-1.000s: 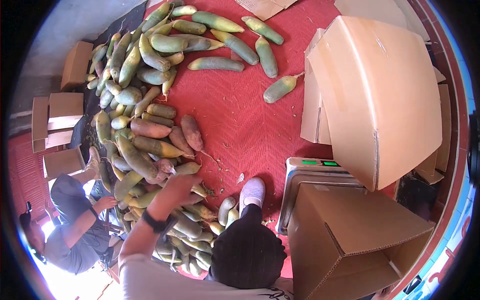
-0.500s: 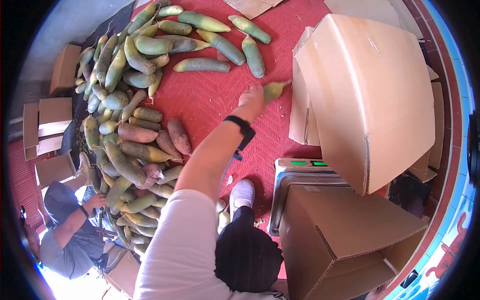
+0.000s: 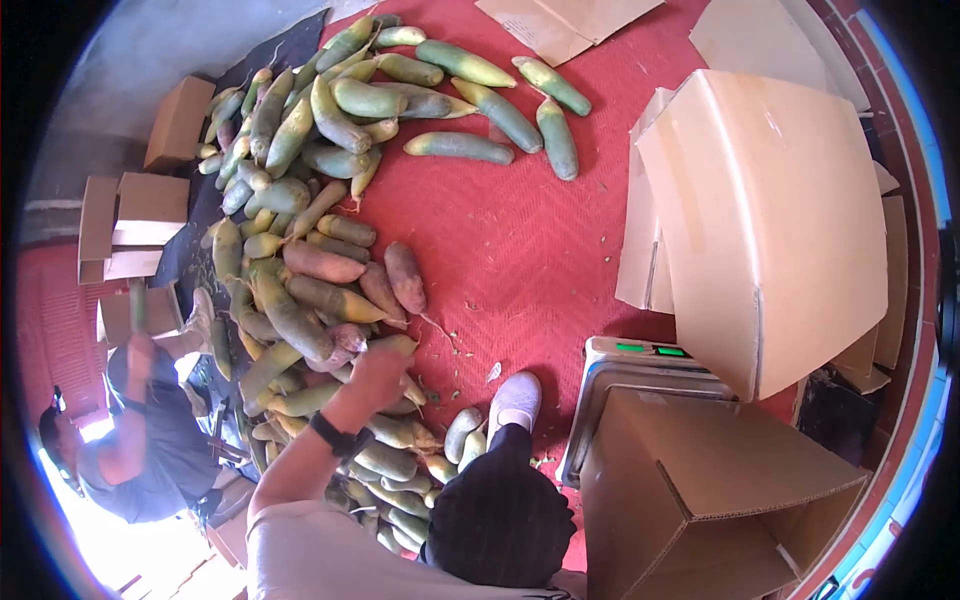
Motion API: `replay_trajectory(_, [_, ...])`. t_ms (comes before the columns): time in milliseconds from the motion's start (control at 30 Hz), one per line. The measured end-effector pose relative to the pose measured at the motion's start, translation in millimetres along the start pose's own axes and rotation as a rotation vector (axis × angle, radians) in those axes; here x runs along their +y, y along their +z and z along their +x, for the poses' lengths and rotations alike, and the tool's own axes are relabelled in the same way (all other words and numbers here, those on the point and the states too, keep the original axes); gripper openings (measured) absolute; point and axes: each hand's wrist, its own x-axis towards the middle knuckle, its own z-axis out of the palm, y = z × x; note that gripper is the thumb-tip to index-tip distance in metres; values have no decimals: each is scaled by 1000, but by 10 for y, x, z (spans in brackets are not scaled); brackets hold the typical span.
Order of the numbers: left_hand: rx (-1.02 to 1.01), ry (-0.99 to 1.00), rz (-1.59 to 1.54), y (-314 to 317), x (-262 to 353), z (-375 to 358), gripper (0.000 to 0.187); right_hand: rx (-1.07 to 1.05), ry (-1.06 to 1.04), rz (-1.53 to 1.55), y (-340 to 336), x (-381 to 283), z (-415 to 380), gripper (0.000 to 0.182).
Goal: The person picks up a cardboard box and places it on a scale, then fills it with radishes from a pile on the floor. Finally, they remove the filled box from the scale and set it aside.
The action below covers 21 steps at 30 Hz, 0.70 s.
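Note:
My left hand [image 3: 372,382], with a dark band at its wrist, is low over the heap of radishes on the left. Its fingers curl round a green radish [image 3: 398,345], mostly covered by the hand. Just beyond the knuckles lie purplish radishes, among them a purple-pink radish [image 3: 404,277] with a long thin root. Plump green radishes [image 3: 292,315] surround the hand, and several paler ones lie under my forearm. My right hand is out of view.
At right, a large cardboard box [image 3: 770,230] stands beyond a metal scale [image 3: 590,420] with green displays. An open box [image 3: 740,440] sits on the scale. My shoe [image 3: 516,396] rests on red carpet [image 3: 520,270]. A co-worker [image 3: 150,430] at left raises one hand.
My left hand has swung from the carpet near the large box, where it held a green radish, back to the heap. The view has shifted left. The co-worker's arm has risen.

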Motion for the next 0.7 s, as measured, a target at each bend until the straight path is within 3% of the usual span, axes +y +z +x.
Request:
replay_trajectory(100, [549,56,95,-320,-14,381,50,23,-13,76,47,32,30,44])
replay_trajectory(167, [623,6,149,-337,-234,857,53,32,-18,121,72,61,23,44])
replay_trajectory(267, [560,-115,186,-347,-421,1326,60,41,-15,185,102,92,15,44])
replay_trajectory(367, [439,-455,-96,-273,-521,1666,68,34,-3,241,71,129,-11,44])
replay_trajectory(467, [279,-582,-217,-260,-497,1753,69,39,26,314,114,60,-14,44])
replay_trajectory(533, [303,-584,-216,-267,-417,1719,67,39,36,362,146,48,-9,44])
replay_trajectory(600, [118,-320,-86,-280,-273,1589,61,41,39,409,186,71,14,44])
replay_trajectory(667, [107,-70,89,-219,-26,1286,50,45,50,464,259,57,21,44])
replay_trajectory(700, [-104,64,95,-44,-4,1236,45,43,59,488,279,65,-5,44])
